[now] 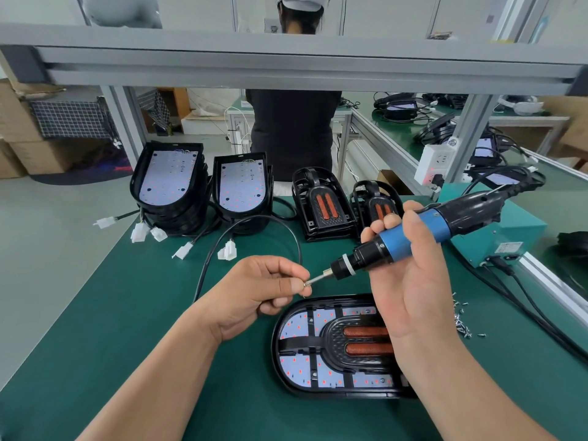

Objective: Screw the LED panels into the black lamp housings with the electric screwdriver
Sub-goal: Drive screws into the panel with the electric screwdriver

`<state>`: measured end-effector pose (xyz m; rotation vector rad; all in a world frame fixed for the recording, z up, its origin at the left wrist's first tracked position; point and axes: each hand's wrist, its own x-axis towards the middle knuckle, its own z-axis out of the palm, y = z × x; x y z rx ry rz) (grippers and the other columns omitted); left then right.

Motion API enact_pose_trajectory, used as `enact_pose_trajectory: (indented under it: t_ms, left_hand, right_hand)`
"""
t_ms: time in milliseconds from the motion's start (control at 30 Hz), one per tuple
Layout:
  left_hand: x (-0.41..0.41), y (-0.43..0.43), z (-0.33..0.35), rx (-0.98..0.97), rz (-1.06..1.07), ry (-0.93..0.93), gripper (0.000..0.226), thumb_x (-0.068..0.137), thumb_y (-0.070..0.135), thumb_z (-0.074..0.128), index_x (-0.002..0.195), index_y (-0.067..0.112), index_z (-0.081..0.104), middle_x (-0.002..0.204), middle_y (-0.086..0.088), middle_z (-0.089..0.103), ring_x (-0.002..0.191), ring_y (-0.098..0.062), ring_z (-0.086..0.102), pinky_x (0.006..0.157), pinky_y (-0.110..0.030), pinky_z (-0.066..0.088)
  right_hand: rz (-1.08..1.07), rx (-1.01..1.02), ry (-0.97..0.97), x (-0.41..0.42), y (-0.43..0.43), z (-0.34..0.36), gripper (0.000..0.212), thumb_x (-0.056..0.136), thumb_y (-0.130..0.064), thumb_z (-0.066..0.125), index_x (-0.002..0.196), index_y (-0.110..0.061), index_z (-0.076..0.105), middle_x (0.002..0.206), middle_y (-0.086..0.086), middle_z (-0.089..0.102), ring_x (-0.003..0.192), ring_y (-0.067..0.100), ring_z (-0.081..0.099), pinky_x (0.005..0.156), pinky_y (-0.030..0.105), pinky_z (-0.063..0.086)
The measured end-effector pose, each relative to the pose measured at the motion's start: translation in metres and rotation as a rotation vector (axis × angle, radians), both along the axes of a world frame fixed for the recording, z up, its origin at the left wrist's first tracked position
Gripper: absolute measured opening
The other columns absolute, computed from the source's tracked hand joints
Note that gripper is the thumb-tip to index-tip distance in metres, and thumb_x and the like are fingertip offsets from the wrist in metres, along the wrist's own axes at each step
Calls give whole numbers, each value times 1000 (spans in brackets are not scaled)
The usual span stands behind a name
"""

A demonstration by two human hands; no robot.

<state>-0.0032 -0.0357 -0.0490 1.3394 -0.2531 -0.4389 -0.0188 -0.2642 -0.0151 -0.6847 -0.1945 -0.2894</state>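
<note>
A black lamp housing [288, 348] lies flat on the green mat near me, its white LED panel [296, 366] and orange-ribbed centre grille showing. My right hand [410, 281] grips the blue-and-black electric screwdriver [404, 237], held nearly level above the housing with its bit pointing left. My left hand [264, 289] pinches a small screw [307, 283] against the bit tip between thumb and forefinger. Part of the housing's right end is hidden behind my right wrist.
Two stacks of housings with panels [168, 186] [243, 189] stand at the back left, their white connectors on the mat. Two black grille frames [321, 205] stand at back centre. Loose screws [461, 323] lie to the right, near a teal power box [506, 230]. A person stands beyond the bench.
</note>
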Motion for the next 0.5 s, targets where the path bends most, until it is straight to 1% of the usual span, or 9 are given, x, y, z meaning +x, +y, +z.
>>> enact_pose_trajectory:
  t_ms: [133,233,367,433,500]
  left_hand:
    - [-1,1,0,7,-28,-2,14,84,8,78,95,16,82,94,-18,76,55,-7,48,44,-14,34]
    - [-1,2,1,-3,-55,0,14,86,7,77,97,15,81,92,-17,75,55,-7,47,44,-14,34]
    - [-1,4,2,-9,-83,-6,14,89,7,75,100,13,80,92,-17,74,56,-7,47,44,-13,34]
    - [-1,5,2,-10,-89,-11,14,89,7,75,100,13,80,93,-17,74,56,-8,47,44,-13,34]
    - [-1,4,2,-6,-82,-21,14,89,7,75,100,13,80,93,-18,74,56,-8,47,44,-13,34]
  right_hand:
    - [68,-16,-52,0,-4,2,26,101,-15,64,124,-18,52,94,1,56,89,19,58,101,39,51]
    - [93,-28,-99,-1,-5,2,23,101,-10,58,122,-19,56,94,2,56,89,20,57,101,40,49]
    - [109,-53,-136,-2,-4,4,26,98,-11,62,122,-20,58,94,4,56,91,21,58,101,40,49]
    - [108,-66,-133,-2,-4,5,30,97,-12,69,123,-20,56,95,3,57,92,20,59,100,39,50]
    - [88,-64,-100,-2,-4,5,33,98,-19,72,125,-19,53,95,1,58,92,18,59,99,37,51]
